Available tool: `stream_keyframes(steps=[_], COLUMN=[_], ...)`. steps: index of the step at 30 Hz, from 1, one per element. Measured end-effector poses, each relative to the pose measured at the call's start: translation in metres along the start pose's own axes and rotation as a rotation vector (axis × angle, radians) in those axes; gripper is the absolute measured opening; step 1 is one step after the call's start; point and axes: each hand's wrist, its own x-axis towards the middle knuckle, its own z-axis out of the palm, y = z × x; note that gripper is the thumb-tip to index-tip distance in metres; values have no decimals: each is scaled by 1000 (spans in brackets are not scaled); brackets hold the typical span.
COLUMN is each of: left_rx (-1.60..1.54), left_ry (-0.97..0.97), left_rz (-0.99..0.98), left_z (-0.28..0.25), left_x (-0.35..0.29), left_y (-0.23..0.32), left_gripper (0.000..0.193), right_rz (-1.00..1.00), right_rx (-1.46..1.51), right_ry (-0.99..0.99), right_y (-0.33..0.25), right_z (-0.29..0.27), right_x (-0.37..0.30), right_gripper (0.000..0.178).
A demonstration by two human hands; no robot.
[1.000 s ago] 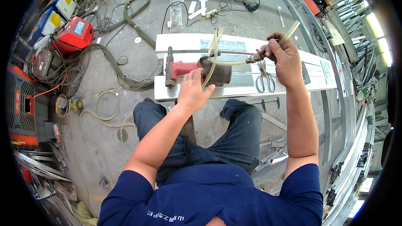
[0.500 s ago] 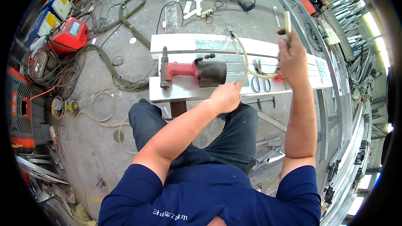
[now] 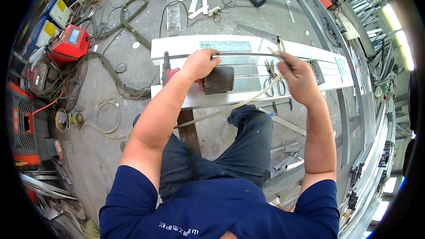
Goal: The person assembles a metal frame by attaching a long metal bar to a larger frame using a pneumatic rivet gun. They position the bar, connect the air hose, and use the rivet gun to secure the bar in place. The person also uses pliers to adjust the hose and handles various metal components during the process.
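A red and black pneumatic rivet gun (image 3: 220, 79) lies on white and silver metal profiles (image 3: 186, 46) laid across in front of me. My left hand (image 3: 201, 65) is over its body, closed with thumb and forefinger about the gun's dark air fitting (image 3: 215, 56). My right hand (image 3: 297, 77) grips a pale air hose (image 3: 234, 106), whose end sticks out leftward past the fingers. The hose trails across my lap toward the lower left. Beside the right hand lie black-handled scissors (image 3: 276, 87). The fingers hide part of the fitting.
A grey tray (image 3: 317, 71) sits right of the scissors, and a metal strip (image 3: 256, 31) beyond the profiles. A red machine with a screen (image 3: 68, 42) stands left among cables. Hose coils (image 3: 108, 115) lie on the floor. Metal bars (image 3: 372, 150) are stacked at right.
My left hand has let go of the hose and moved up-left onto the rivet gun's fitting. My right hand has come down and left with the hose end. The scissors and tray show more.
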Motion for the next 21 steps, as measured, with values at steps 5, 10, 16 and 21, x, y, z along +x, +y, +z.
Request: stream_keyframes(steps=[5, 10, 16, 21], left_rx=[-23, 7, 86, 87], left_ry=[4, 138, 131, 209], left_rz=[-31, -14, 52, 120], left_z=[6, 17, 15, 23], left_x=[-3, -7, -3, -2], left_y=[12, 7, 9, 2], left_gripper=[33, 34, 27, 20], right_rz=[-4, -74, -73, 62], right_rx=[-207, -103, 121, 251], right_ry=[-141, -294, -385, -510], right_y=[-3, 34, 57, 60], right_z=[42, 79, 114, 112], right_x=[36, 71, 94, 104], right_gripper=[35, 36, 36, 35])
